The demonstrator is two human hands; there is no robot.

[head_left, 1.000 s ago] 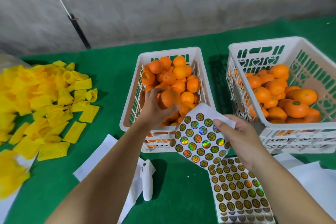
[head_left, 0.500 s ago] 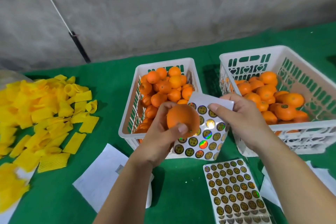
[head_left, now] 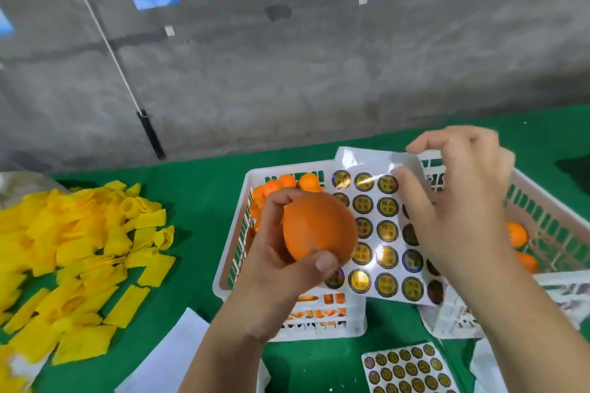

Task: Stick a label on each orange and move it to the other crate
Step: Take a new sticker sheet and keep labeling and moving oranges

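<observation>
1. Left hand (head_left: pixel 281 268): the fingers and thumb are curled round a round orange fruit (head_left: pixel 319 226) and grip it, with the thumb tip pressed on its lower near side. The fruit is held in the air in front of the near wall of the left white slotted plastic crate (head_left: pixel 236 233).
2. Right hand (head_left: pixel 459 201): it holds a white backing sheet of round gold-and-black holographic labels (head_left: pixel 383 233) by the sheet's upper right edge. The thumb lies on the printed face; the index finger is raised and bent above the top edge. The remaining fingers are hidden behind the sheet, so the exact grip cannot be told.
3. Label sheet: it is tilted, face toward the camera, above both crates. The held fruit overlaps its left columns.
4. Left crate: more oranges (head_left: pixel 287 183) show at its far end.
5. Right white slotted plastic crate (head_left: pixel 549 210): it stands just beside the left crate and contains oranges (head_left: pixel 515 234), partly hidden by the right hand.
6. Green cloth-covered table (head_left: pixel 198 198): it carries both crates, a second sheet of labels (head_left: pixel 405 367) lying flat at the near edge, loose white paper sheets (head_left: pixel 172 357), and a heap of yellow foam net sleeves (head_left: pixel 79 252) at the left.
</observation>
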